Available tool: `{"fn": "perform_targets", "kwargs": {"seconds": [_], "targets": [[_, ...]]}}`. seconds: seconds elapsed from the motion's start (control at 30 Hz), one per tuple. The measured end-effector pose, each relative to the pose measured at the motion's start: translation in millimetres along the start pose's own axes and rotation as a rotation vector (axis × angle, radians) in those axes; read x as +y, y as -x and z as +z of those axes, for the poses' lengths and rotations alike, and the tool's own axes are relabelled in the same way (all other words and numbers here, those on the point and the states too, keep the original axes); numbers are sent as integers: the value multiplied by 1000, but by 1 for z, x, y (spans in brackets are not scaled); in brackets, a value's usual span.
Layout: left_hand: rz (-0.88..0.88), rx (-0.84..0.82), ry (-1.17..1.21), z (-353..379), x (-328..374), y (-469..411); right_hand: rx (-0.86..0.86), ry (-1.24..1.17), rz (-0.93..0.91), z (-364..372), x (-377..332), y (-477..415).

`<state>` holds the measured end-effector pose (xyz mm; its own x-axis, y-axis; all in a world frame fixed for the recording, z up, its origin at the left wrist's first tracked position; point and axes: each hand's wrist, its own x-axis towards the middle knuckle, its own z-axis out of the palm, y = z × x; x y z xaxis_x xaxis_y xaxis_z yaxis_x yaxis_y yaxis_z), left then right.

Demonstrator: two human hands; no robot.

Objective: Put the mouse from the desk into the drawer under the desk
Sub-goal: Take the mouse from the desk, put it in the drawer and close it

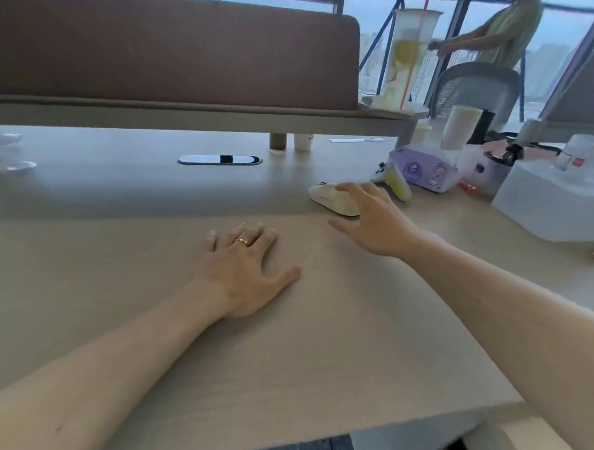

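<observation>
- Mouse (327, 196), cream-white, sits on the desk (120, 190) right of centre, its far end partly under the reaching fingers — that's where the action is, but let's sweep across from the left.
- Far left edge of the desk: something clear and blurred (9, 164), too smeared to name.
- Brown divider panel (174, 49) stands along the back, raised on a grey rail.
- Oval cable grommet (219, 159) is set flat into the desk surface, well behind the hands.
- Left hand (242, 277) lies palm down on the bare wood, fingers spread, gold ring (242, 241) showing, holding nothing.
- Two small cups (290, 142) stand just under the divider's rail, one brown, one white.
- Right hand (374, 221) is stretched forward, fingers open and draped over the mouse's near-right side, thumb splayed out to the left and clear of it; the fingers look to be touching, but not closed round it.
- Tall drink cup with a red straw (410, 59) stands up on the shelf behind.
- Purple tissue pack (424, 172) lies just beyond the mouse, a yellow-and-white object (398, 181) leaning beside it.
- Translucent white containers (555, 202) fill the desk's right edge.
- Another person (498, 33) stands at the window behind a grey mesh chair (475, 89).
</observation>
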<state>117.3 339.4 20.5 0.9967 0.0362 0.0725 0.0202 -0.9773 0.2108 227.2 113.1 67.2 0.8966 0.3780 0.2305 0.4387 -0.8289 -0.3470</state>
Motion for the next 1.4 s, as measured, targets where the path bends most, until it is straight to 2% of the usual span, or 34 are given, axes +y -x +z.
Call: {"fn": "perform_targets", "kwargs": {"seconds": [0.1, 0.33, 0.63, 0.9, 1.17, 1.27, 1.4], "targets": [[10, 0, -13, 1, -1, -1, 50, 12, -39, 14, 3, -25], [16, -15, -23, 2, -2, -3, 44, -30, -10, 46, 15, -58], [10, -24, -36, -1, 1, -1, 75, -10, 10, 44, 7, -40], [5, 14, -27, -3, 1, 3, 114, -54, -59, -2, 15, 57], [-38, 98, -91, -16, 18, 27, 281, -1, 24, -86, 63, 198], [39, 87, -85, -18, 50, 38, 318, 4, 84, -107, 87, 249], [246, 73, -45, -15, 131, 63, 334, 4, 225, -123, 117, 310]]}}
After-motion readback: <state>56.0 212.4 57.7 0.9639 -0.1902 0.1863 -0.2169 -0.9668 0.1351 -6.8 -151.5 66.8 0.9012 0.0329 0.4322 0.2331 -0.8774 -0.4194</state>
